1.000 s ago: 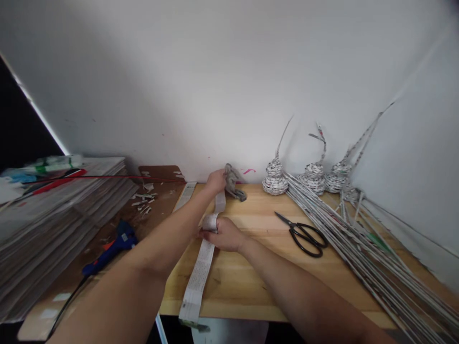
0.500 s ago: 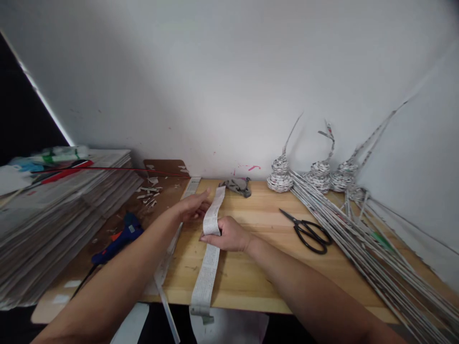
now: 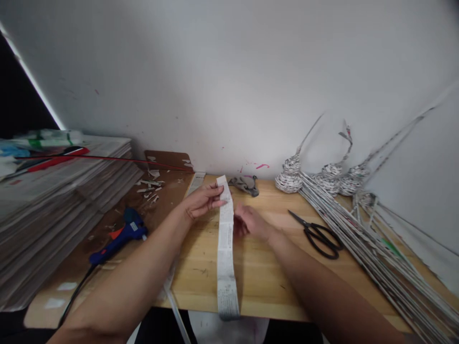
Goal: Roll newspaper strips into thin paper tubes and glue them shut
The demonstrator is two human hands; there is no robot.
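Note:
A long printed newspaper strip (image 3: 225, 248) runs upright through the middle of the view, its lower end bending over the table's front edge. Near its top, my left hand (image 3: 204, 200) pinches it from the left, thumb and fingers on the paper. My right hand (image 3: 253, 220) is at the strip's right edge with fingers curled. Motion blurs those fingertips, so whether they grip the paper cannot be made out. Black-handled scissors (image 3: 319, 236) lie on the wooden table to the right of this hand. A crumpled grey item (image 3: 245, 185) lies behind the strip.
On the left stand a tall newspaper stack (image 3: 71, 191) and a blue glue gun (image 3: 118, 239) on a brown board (image 3: 168, 160) with paper scraps. To the right are a bundle of rolled paper sticks (image 3: 358, 243) and several woven gourd shapes (image 3: 289, 177) along the wall.
My left hand has taken hold of the strip's upper part. My right hand has moved from gripping its middle to its right edge. The strip hangs straighter, and the view has shifted slightly.

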